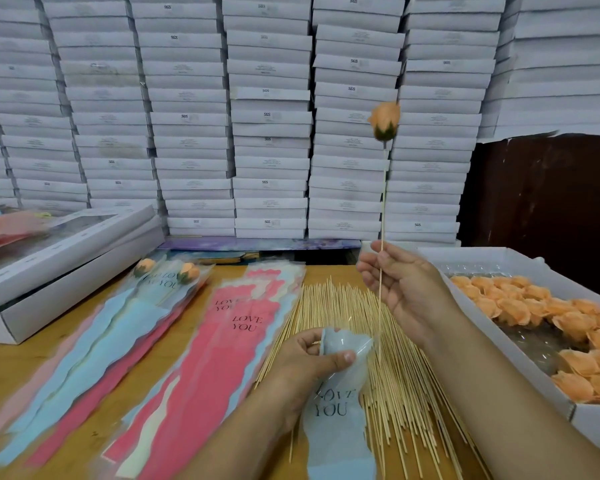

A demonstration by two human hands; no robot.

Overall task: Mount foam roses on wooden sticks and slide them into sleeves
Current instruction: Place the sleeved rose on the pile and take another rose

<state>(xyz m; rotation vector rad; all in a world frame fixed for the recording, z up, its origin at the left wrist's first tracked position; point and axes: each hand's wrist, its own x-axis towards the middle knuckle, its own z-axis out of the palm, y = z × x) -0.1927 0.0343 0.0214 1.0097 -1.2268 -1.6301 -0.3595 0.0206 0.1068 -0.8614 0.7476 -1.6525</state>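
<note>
One peach foam rose (384,120) sits on a thin wooden stick (382,216), near vertical, pinched by your right hand (400,289) fingers. Its lower tip sits just right of the pale blue sleeve (340,410) mouth, pinched by your left hand (309,367).

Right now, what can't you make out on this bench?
Head view:
- Stick tip: behind the sleeve; whether inside, unclear.
- Box labels: too small.
- Sleeved roses: blurred.
- Rose tray: cut off by the right edge.
- Left grip: fingertips behind the sleeve.
</note>
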